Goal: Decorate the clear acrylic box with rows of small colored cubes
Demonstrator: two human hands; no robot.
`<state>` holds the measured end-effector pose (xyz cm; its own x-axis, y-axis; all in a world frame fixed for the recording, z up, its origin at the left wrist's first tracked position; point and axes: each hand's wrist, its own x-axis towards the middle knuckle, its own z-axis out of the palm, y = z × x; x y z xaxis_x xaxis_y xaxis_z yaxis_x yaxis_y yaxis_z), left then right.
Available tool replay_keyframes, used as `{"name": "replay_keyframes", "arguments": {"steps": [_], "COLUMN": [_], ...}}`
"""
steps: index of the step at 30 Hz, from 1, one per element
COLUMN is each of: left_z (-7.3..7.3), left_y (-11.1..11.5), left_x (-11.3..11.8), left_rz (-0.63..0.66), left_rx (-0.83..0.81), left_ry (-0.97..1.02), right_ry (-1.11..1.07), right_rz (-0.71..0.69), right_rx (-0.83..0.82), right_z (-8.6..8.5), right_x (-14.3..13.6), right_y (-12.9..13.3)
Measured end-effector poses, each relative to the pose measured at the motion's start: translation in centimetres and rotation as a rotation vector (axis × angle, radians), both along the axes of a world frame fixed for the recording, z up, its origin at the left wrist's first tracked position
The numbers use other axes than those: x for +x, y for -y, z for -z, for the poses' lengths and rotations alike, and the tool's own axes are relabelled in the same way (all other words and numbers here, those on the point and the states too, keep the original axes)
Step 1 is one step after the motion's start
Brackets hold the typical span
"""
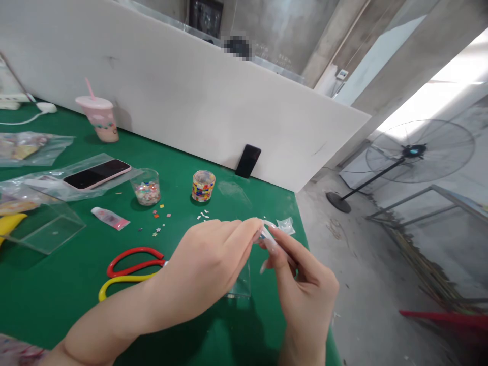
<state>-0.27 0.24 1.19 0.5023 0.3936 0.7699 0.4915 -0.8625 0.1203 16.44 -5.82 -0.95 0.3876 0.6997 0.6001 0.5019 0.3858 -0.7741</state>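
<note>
White piece (267, 237) is sitting pinched between both hands

The left hand (215, 256) is gripping the piece from its left, fingers curling over so that the fingertips are mostly hiding. The right hand (307, 279) is holding it from the right in a narrow pinch of thumb and fingers. The piece is hovering above the green table (57, 292), near its right edge; its exact shape is hiding behind the fingers. Red-and-yellow scissors (147, 263) are lying just beside the left hand, and a small plastic packet (286, 225) is resting beyond the right.
</note>
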Motion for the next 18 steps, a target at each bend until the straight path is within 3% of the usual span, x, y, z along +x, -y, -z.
{"name": "replay_keyframes", "arguments": {"steps": [6, 8, 14, 18], "left_z": [-0.3, -0.4, -0.7, -1.0], "left_y": [-0.8, -1.4, -2.3, -2.0], "left_x": [-0.1, 0.1, 1.4, 1.8], "left_rz": [0.073, 0.127, 0.617, 0.681], "left_rx": [-0.214, -0.392, -1.203, -1.331], "left_ry": [0.164, 0.291, 0.673, 0.716], "right_ry": [-0.114, -0.156, -0.174, -0.185], "right_rz": [-0.039, -0.032, -0.019, 0.003], "right_rx": [-0.044, -0.062, -0.05, -0.042], "right_z": [-0.5, -0.7, -0.8, -0.7], "right_x": [0.5, 0.7, 0.7, 0.3], "right_y": [0.1, 0.3, 1.1, 1.5]}}
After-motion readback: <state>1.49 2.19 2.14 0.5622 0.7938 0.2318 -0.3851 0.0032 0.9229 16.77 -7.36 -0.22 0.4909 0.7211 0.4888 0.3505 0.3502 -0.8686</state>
